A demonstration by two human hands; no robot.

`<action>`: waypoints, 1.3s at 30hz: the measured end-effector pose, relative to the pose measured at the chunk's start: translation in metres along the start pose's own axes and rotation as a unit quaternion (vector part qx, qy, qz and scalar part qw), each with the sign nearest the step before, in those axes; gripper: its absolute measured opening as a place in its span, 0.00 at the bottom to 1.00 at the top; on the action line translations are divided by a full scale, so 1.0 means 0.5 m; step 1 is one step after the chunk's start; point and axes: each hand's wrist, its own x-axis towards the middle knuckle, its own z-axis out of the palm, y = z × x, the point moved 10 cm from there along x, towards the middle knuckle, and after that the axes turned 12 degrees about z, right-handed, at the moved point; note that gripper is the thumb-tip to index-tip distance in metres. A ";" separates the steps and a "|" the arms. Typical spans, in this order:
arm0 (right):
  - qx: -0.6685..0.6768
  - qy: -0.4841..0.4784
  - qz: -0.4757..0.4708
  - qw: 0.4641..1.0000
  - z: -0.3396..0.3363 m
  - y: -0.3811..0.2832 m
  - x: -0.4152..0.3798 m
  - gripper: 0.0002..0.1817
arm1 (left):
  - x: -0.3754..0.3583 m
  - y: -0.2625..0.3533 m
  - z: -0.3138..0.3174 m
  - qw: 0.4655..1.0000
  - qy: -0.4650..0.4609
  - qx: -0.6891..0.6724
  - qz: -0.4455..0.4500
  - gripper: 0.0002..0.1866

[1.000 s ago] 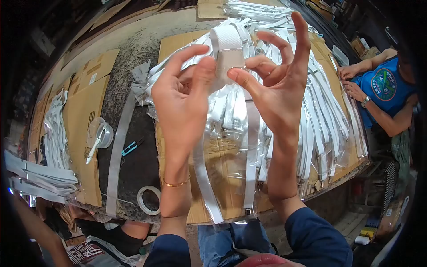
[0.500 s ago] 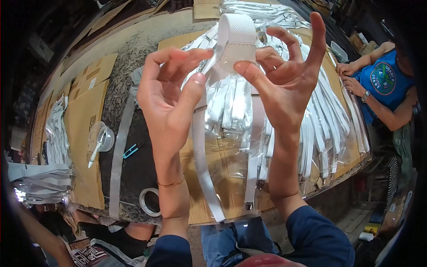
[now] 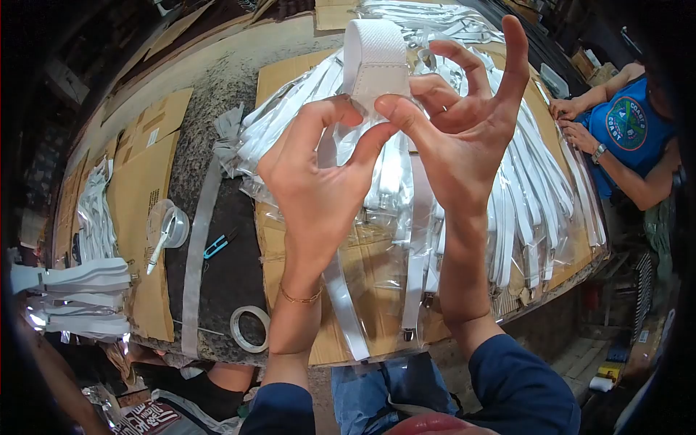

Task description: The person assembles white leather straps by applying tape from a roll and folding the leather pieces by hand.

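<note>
A pair of white suspenders [image 3: 380, 80], looped at the top with a stitched patch, is held up in front of me. My right hand [image 3: 453, 119] pinches the patch's lower right edge between thumb and index finger, its other fingers raised. My left hand [image 3: 319, 159] has its fingertips at the patch's lower left edge, and its thumb reaches across below the patch, close to the right thumb. Two straps hang down past my wrists inside a clear plastic bag [image 3: 377, 283]. A metal clip [image 3: 408, 335] shows at the right strap's end.
Many bagged white straps [image 3: 518, 217] lie on cardboard. To the left are a tape roll [image 3: 249, 328], blue thread snips [image 3: 216, 246], a plastic cup [image 3: 176, 226] with a white pen, and another strap pile [image 3: 80, 290]. One person sits at the right, another at the lower left.
My left hand has moved right, its thumb now near the right thumb and its fingers at the patch. The looped top has shifted slightly left.
</note>
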 end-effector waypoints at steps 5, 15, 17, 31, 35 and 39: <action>0.022 0.002 0.008 1.000 -0.004 0.005 0.001 0.63 | 0.001 -0.005 -0.002 1.000 0.009 -0.019 -0.023 0.10; 0.061 0.118 -0.084 0.988 -0.073 -0.028 0.000 0.29 | 0.004 -0.025 -0.030 0.992 0.050 -0.064 -0.097 0.05; 0.085 0.059 -0.072 0.992 -0.071 -0.039 0.002 0.23 | 0.006 -0.032 -0.036 0.991 0.050 -0.056 -0.107 0.05; -0.140 0.044 -0.049 0.988 0.037 -0.042 -0.039 0.23 | -0.002 -0.011 -0.032 0.997 0.053 0.004 -0.061 0.07; -0.188 0.080 -0.055 0.977 0.035 -0.044 -0.045 0.22 | -0.001 -0.002 -0.029 0.997 0.074 -0.014 -0.022 0.08; -0.207 0.097 -0.100 0.968 0.035 -0.050 -0.049 0.22 | -0.003 0.007 -0.025 0.998 0.050 0.042 -0.010 0.09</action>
